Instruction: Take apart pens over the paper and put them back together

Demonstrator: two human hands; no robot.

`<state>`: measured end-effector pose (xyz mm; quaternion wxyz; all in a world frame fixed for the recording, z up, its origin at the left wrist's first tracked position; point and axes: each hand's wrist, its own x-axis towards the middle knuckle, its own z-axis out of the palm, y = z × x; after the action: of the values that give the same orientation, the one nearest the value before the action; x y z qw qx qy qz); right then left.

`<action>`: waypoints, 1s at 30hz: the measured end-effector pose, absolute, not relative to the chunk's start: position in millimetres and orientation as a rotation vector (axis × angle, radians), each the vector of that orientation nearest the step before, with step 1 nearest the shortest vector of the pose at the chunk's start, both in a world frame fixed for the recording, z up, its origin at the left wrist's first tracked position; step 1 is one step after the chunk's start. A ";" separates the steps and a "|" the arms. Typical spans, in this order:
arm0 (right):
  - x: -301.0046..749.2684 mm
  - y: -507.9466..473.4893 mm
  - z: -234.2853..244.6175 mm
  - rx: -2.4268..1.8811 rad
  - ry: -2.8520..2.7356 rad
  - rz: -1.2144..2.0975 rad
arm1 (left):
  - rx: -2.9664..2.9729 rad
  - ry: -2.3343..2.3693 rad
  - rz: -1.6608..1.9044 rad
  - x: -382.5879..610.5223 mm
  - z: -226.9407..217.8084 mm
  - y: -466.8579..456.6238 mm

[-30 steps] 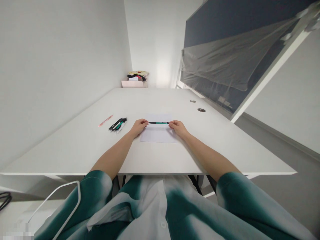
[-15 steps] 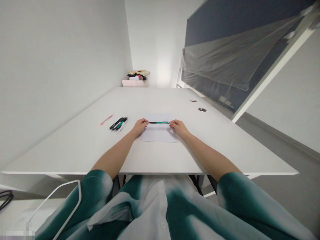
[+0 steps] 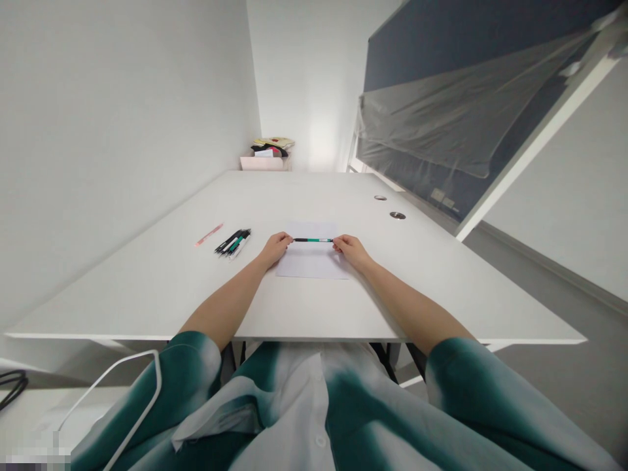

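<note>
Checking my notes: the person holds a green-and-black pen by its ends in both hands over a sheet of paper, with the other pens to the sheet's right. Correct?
No: the other pens lie left of the sheet of paper, not right, in the head view. The rest holds: left hand and right hand grip the green-and-black pen by its ends.

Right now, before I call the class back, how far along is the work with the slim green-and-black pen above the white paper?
Done: the slim green-and-black pen lies apart from the other pens, above the white paper sheet. In hand: the left hand and right hand pinch its two ends. Left: the black-and-green pen group and slim pink pen lie untouched on the white table.
</note>
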<state>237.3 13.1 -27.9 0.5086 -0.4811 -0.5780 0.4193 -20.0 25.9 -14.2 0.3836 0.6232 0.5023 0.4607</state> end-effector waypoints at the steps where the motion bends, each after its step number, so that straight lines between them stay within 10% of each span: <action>1: 237.6 13.1 -27.9 -1.161 -1.410 1.002 | 1.600 1.291 1.169 -20.0 -14.1 26.0; 30: 237.4 9.7 -26.0 -1.203 -1.467 0.961 | 1.769 1.380 1.075 -21.6 -13.1 25.0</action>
<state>237.4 9.7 -26.0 0.4858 -0.4944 -0.6029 0.3951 -21.6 25.0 -13.1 0.3212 0.6735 0.5252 0.4092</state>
